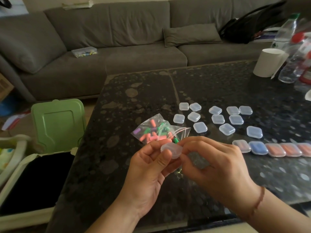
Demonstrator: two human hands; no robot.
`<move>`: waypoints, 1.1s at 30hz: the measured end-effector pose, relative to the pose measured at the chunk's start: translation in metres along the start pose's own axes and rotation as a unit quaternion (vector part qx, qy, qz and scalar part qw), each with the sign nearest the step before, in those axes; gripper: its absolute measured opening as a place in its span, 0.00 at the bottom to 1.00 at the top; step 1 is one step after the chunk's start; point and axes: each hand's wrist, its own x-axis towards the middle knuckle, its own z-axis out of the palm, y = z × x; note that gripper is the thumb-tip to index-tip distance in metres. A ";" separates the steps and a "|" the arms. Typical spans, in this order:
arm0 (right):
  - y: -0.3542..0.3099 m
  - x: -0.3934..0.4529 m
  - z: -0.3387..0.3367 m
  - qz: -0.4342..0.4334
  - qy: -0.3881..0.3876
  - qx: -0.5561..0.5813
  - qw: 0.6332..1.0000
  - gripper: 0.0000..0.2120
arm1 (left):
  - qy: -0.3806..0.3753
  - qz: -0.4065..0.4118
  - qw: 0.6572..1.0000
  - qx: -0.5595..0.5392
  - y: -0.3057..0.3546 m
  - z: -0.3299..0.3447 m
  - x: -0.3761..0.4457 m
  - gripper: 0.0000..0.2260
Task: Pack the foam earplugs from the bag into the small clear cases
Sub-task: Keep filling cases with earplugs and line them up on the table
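Left hand [148, 165] and right hand [217, 163] both pinch one small clear case [171, 149] between fingertips, held above the dark worktop [134, 91]. Bag of foam earplugs [154, 132] lies on worktop at 12 o'clock of the held case, just beyond it. Empty cases [217, 119] scattered at 1–2 o'clock. Filled cases [276, 149] in a row at 3 o'clock.

On the table [127, 165], the bag [152, 130] lay left of the loose cases [217, 118], a row of filled cases [276, 149] lay right of both hands, and the sofa [104, 47] stood behind.
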 end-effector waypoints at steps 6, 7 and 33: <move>0.004 0.005 -0.005 0.061 0.006 0.076 0.995 0.05 | -0.048 -0.007 0.997 0.066 -0.004 0.005 -0.003 0.22; 0.003 0.006 -0.007 0.069 -0.005 0.102 0.992 0.05 | -0.070 -0.015 0.995 0.076 -0.003 0.007 -0.004 0.19; 0.008 0.027 0.039 0.269 -0.271 -0.113 0.917 0.10 | 0.166 -0.053 0.985 -0.004 0.020 -0.014 0.020 0.19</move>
